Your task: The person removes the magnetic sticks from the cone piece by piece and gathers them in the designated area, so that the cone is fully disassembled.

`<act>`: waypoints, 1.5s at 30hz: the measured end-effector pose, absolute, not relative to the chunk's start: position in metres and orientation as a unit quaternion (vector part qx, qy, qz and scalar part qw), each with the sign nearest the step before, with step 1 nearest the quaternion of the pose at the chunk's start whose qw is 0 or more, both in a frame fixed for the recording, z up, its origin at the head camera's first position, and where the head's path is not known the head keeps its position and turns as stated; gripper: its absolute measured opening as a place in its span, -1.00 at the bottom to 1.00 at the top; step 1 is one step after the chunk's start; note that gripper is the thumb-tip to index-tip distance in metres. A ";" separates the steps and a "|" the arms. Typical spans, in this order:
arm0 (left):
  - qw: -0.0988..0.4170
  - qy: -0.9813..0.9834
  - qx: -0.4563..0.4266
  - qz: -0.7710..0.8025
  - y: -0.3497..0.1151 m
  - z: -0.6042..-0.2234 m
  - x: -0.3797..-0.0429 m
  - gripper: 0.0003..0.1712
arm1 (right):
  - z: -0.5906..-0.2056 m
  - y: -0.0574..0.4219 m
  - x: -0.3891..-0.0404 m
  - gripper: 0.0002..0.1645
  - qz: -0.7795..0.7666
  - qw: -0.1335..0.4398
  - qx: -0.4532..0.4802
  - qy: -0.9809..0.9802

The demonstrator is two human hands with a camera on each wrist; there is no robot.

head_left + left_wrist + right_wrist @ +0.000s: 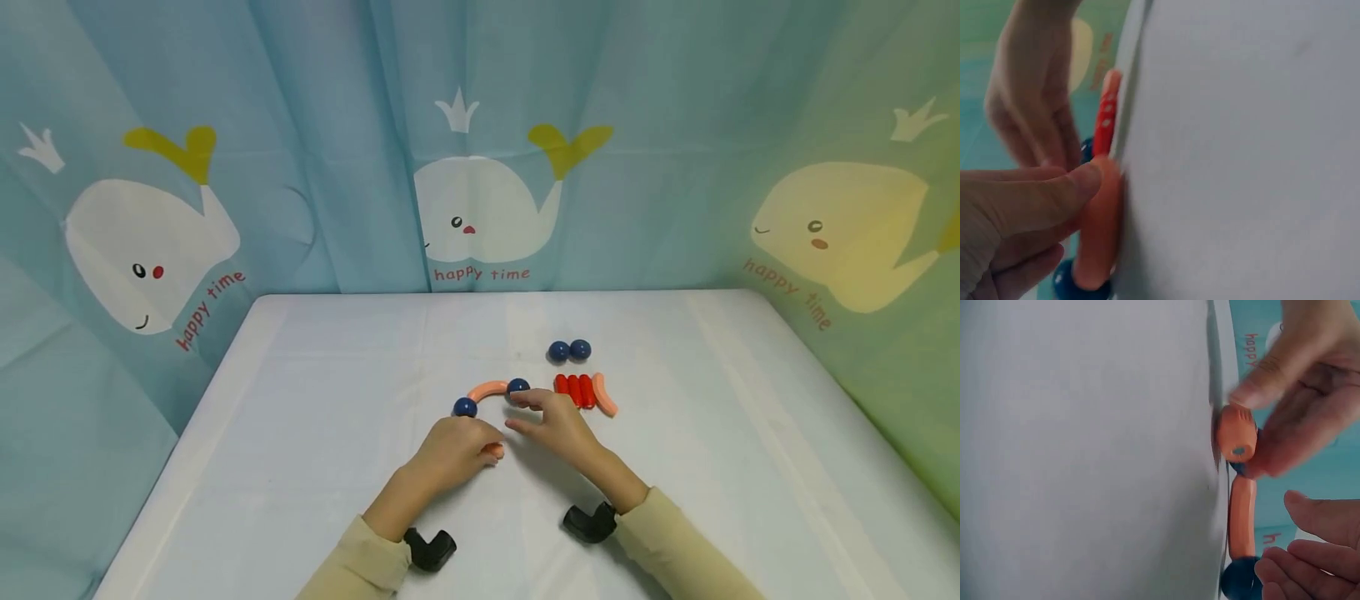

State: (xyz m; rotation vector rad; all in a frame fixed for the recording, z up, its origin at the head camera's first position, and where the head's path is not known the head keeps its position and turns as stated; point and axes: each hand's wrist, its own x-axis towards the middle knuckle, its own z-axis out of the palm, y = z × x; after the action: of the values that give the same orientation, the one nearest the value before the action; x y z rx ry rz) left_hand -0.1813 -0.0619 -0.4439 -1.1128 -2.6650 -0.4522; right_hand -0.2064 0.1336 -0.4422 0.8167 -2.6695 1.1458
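My left hand (453, 454) pinches a curved orange rod (1100, 219) between thumb and fingers, low over the table. One end of this rod reaches a blue ball (466, 407). From that ball another curved orange rod (487, 389) arcs to a second blue ball (518, 386). My right hand (551, 425) hovers beside the second ball, thumb and fingers spread apart, holding nothing. In the right wrist view the held rod's end (1237, 434) faces the camera, with the left thumb on its edge.
Beyond my right hand, several red rods (574, 391) lie side by side next to a curved orange rod (605, 395). Two blue balls (569, 351) sit behind them. Black wrist devices (430, 551) show under both sleeves. A whale-print curtain (360, 150) surrounds the white table (300, 433).
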 end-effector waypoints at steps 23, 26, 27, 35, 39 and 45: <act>0.048 -0.911 -0.292 -0.286 -0.103 -0.449 -0.203 -0.53 | -0.446 0.110 -0.183 -0.72 0.370 -0.012 0.366 -0.854; 0.051 -0.906 -0.295 -0.298 -0.102 -0.451 -0.203 -0.59 | -0.447 0.109 -0.182 -0.76 0.365 -0.006 0.366 -0.856; 0.054 -0.905 -0.296 -0.299 -0.102 -0.452 -0.204 -0.60 | -0.448 0.109 -0.182 -0.77 0.364 -0.007 0.364 -0.857; 0.083 -0.907 -0.293 -0.292 -0.099 -0.453 -0.202 -0.65 | -0.449 0.111 -0.182 -0.81 0.369 -0.010 0.355 -0.859; 0.084 -0.909 -0.290 -0.288 -0.097 -0.451 -0.200 -0.65 | -0.449 0.113 -0.181 -0.82 0.362 -0.004 0.354 -0.863; 0.079 -0.912 -0.286 -0.282 -0.092 -0.449 -0.198 -0.63 | -0.446 0.117 -0.178 -0.84 0.342 0.012 0.352 -0.871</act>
State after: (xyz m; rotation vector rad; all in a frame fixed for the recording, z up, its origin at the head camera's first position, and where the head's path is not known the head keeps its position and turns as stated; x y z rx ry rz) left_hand -0.1977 -0.0918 -0.4493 -0.8549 -2.7297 -0.8451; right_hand -0.1782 0.1173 -0.4464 1.0973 -2.7168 1.0674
